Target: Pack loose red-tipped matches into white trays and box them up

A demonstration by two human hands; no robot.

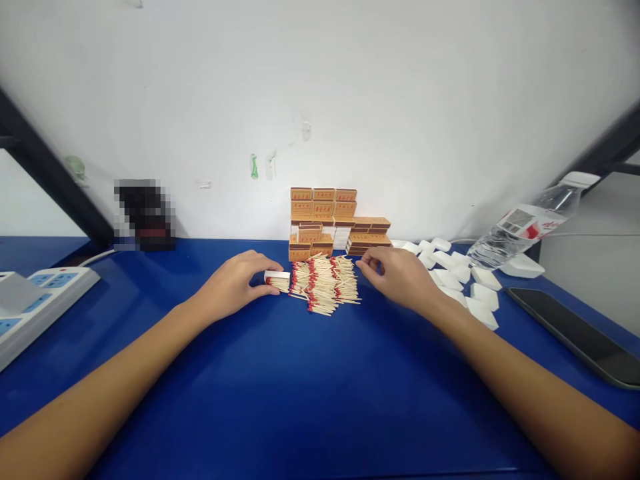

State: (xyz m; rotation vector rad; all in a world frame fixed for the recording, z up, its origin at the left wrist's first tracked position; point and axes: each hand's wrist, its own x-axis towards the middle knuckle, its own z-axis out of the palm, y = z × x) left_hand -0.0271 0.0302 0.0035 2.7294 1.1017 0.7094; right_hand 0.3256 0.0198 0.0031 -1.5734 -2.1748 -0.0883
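At 11 o'clock on the blue table (310,387), the left hand (233,283) pinches a white tray (277,274) of matches between thumb and fingers. The right hand (400,273), at 1 o'clock, curls beside the match pile (323,283) at 12; I cannot tell whether its fingertips meet. Spare trays (484,297) lie toward 2 o'clock. Beyond the pile, at 12, stand stacked matchboxes (324,209).

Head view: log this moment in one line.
left hand: holding small white rectangular tray containing red-tipped wooden matches; right hand: beside loose match pile, grip unclear; orange-brown cardboard matchboxes: stacked behind pile
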